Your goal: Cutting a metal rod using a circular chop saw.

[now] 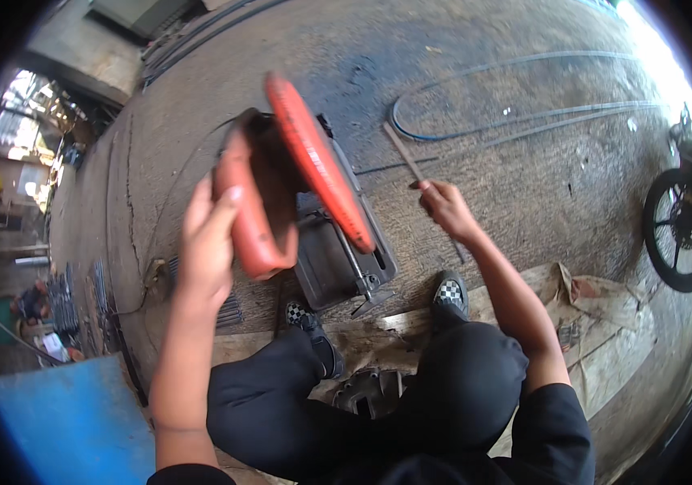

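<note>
My left hand (210, 234) grips the edge of a red metal guard (261, 234), thumb on its near face, some fingers hidden behind it. A long red piece (317, 166) with pale lettering stands slanted just right of the guard, a dark hollow between the two. Both are above the dark base (321, 275) of what looks like a cut-off saw, which has a threaded clamp rod (346, 246). Out to the right, my right hand (448, 210) is closed around a thin flat metal bar (402, 151), which sticks out on both sides of the fist.
A dark hose (475, 129) loops over the rough concrete floor. A brown cloth sheet (605, 323) lies by my feet. A motorcycle wheel (677, 230) stands at the far right, and a blue panel (71, 420) is at lower left. Metal rods (63, 299) lie at the left.
</note>
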Available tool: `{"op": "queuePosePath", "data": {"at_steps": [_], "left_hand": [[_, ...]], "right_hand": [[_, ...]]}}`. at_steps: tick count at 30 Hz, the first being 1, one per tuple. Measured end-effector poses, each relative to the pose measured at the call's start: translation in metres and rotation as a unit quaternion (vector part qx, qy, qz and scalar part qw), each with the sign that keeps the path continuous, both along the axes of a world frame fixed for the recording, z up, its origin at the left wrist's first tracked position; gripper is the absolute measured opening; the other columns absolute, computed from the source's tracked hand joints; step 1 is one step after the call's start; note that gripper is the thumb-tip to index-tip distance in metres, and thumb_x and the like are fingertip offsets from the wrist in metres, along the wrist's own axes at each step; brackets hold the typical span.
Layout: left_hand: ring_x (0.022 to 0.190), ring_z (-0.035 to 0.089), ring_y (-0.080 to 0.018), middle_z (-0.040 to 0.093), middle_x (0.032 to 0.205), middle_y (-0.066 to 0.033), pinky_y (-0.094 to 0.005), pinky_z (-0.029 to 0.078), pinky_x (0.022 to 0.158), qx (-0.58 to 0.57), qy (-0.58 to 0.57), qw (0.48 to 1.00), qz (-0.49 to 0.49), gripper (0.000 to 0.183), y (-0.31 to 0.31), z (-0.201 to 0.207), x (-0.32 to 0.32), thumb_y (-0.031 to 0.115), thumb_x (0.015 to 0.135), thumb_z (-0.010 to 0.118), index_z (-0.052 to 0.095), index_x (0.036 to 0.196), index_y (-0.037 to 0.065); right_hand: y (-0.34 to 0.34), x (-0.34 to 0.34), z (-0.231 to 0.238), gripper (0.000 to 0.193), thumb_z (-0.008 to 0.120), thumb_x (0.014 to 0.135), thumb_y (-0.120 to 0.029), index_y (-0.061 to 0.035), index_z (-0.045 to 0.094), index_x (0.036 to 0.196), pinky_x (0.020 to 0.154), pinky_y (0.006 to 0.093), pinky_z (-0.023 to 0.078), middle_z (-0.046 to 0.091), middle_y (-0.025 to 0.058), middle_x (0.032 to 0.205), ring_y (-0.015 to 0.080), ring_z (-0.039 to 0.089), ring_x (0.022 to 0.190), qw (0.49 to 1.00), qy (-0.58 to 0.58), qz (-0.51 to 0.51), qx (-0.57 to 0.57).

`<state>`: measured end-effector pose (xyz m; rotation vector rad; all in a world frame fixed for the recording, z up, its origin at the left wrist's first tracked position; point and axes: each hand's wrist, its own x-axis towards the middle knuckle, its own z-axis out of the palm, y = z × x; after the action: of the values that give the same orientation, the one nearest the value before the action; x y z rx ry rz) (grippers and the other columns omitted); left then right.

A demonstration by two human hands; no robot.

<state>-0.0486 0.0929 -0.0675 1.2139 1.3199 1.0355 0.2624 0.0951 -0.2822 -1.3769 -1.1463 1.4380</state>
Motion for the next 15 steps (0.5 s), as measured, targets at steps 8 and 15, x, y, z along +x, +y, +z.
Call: {"op": "queuePosePath", "data": {"at_steps": [8,15], "left_hand": [[0.104,0.062,-0.025,0.054,0.127,-0.0187,-0.0348,0.049,0.092,-0.03,0.128,0.991,0.038,0.06,0.005,0.004,0.022,0.016,0.088,0.059,0.04,0.141,-0.004],[0.092,0.06,-0.0177,0.056,0.119,-0.0183,-0.0258,0.05,0.075,-0.042,0.209,0.976,0.042,0.061,0.011,0.009,0.031,0.01,0.084,0.063,0.042,0.138,-0.007]], "right_hand": [[-0.006,-0.049,-0.111,0.034,0.051,0.099,-0.029,0.0005,0.067,0.099,0.052,0.0263,0.037,0.049,-0.0036,0.066,0.0072,0.044,0.058,0.976,0.167,0.069,-0.119],[-0.012,-0.064,-0.132,0.036,0.054,0.099,-0.031,0.0027,0.067,0.101,0.054,0.0298,0.041,0.052,-0.0003,0.065,0.0098,0.047,0.058,0.96,0.237,0.071,-0.135]]}}
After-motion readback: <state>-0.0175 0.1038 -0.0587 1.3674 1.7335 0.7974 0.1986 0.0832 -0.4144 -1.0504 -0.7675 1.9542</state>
